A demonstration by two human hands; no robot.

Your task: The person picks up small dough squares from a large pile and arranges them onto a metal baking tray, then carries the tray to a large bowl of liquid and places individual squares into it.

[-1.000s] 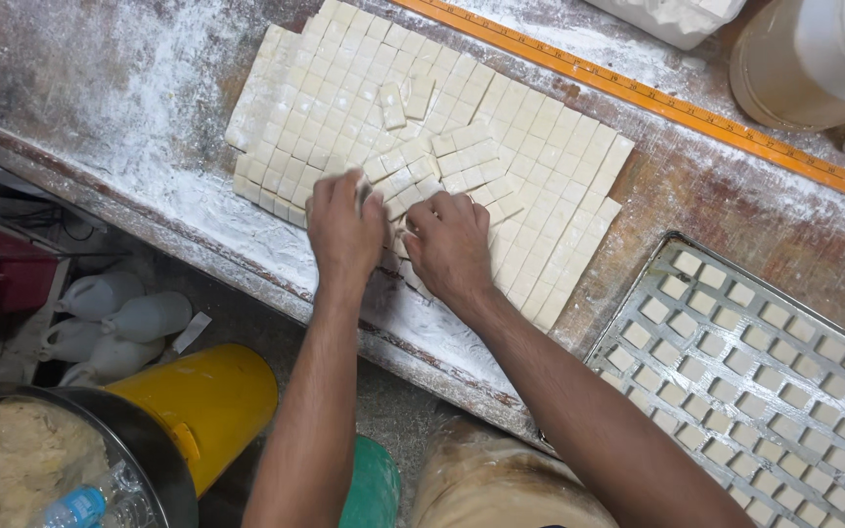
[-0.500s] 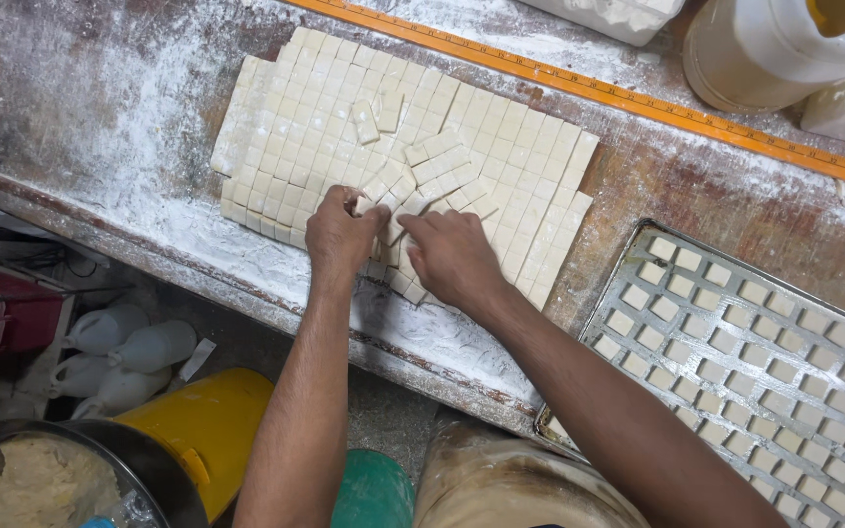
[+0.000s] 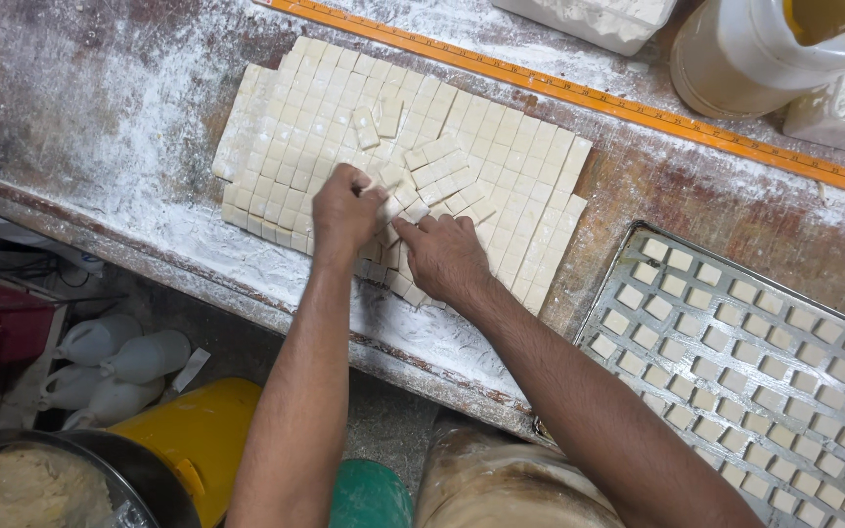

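Separating small squares from the pale, grid-cut sheet of dough (image 3: 344, 127) on the floured worktop. Left hand (image 3: 344, 210) curled, apparently pinching loose pieces (image 3: 388, 196) at the sheet's near edge; right hand (image 3: 445, 256) flat, fingers spread beside it. Best lifted gently, a few at a time.

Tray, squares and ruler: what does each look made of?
Tray: looks like metal, dull grey, with a raised rim that catches light. Squares: probably soft dough, pale cream and matte, cut in a grid and dusted with flour; both hands rest on loose ones. Ruler: orange with fine tick marks; plastic or painted wood, unclear.
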